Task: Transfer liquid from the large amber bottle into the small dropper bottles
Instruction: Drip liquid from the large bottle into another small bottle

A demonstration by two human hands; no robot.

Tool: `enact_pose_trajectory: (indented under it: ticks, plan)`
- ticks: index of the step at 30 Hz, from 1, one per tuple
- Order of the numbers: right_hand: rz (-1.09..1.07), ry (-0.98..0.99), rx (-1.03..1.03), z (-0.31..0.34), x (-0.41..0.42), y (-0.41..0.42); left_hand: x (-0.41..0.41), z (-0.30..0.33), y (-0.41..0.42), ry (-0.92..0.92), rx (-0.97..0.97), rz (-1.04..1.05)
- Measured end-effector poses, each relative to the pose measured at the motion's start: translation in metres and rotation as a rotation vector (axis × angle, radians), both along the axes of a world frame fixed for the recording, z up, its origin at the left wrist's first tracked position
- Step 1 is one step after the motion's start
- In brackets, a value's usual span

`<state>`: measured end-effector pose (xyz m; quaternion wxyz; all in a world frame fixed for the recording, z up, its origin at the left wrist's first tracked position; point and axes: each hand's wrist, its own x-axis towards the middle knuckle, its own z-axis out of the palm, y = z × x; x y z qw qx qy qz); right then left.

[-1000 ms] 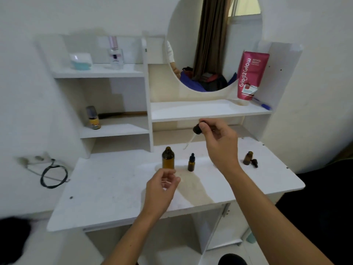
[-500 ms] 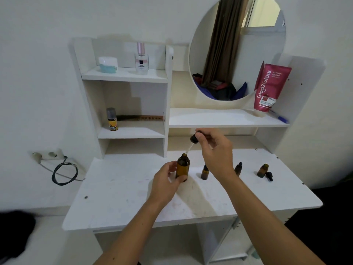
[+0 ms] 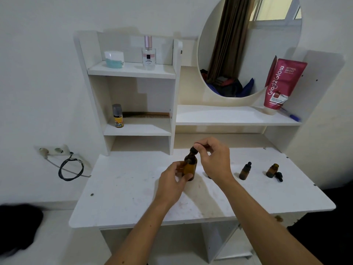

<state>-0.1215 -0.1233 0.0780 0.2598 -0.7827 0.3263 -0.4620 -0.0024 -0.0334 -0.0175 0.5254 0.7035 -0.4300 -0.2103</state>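
grip L: left hand (image 3: 172, 180) wraps the body of the large amber bottle (image 3: 189, 167), fingers curled round its lower half, bottle standing on the white tabletop (image 3: 133, 188)
grip R: right hand (image 3: 214, 159) pinches the black dropper cap (image 3: 194, 148) by its bulb, right at the bottle mouth
location: bottle at frame centre, just below the shelf unit; both hands meet on it
change: a second ago the dropper was lifted clear with its glass tube bare and the left hand off the bottle; half a second ago the tube tip was at the neck; now the tube is out of sight, apparently inside, cap down on the mouth
meaning: looks like a reload draw or recapping, can't tell which; no transfer into a small bottle in progress right now
axis: bottle long axis vertical, mouth up; dropper roughly in line with it, bulb tipped slightly to the right
targets: capped dropper bottle (image 3: 245, 171) right of centre; further right an open dropper bottle (image 3: 272, 170) with its loose dropper cap (image 3: 278, 176) lying just beside it; another bottle may be hidden behind the right wrist
next (judgement): if drawing, squeeze and release the bulb, lift straight up, carry it to the open one
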Motion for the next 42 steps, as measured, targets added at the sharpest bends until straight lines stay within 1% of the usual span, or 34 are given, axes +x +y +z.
enact_pose_trajectory:
  ticks: [6,11,14,18,20,26,29,34,42]
  plan:
    - [0.008,0.032,-0.021,-0.002,0.002,0.0,0.0,0.001,0.001,0.002,0.018,0.002]
    - [0.047,0.019,0.025,0.002,0.0,0.003,-0.001,0.003,0.003,-0.002,0.024,0.006]
    - [0.056,-0.041,-0.008,0.014,-0.004,0.005,-0.002,0.006,0.003,-0.014,0.039,0.002]
    - [0.034,-0.142,-0.107,0.04,-0.013,0.008,-0.003,0.007,0.003,-0.063,0.061,0.031]
    - [0.017,-0.197,-0.13,0.052,-0.021,0.009,-0.005,0.007,0.004,-0.05,0.061,0.058]
    - [-0.028,-0.286,-0.109,0.067,-0.058,0.007,-0.021,0.007,0.019,-0.024,-0.017,0.187]
    - [-0.062,-0.298,-0.078,0.061,-0.085,0.003,-0.042,0.009,0.023,-0.009,-0.032,0.194]
    - [-0.158,-0.27,-0.025,0.041,-0.145,-0.011,-0.1,0.006,0.011,0.064,-0.055,0.074]
    - [-0.37,-0.317,0.027,0.025,-0.235,-0.043,-0.192,0.006,-0.044,0.024,-0.016,-0.261]
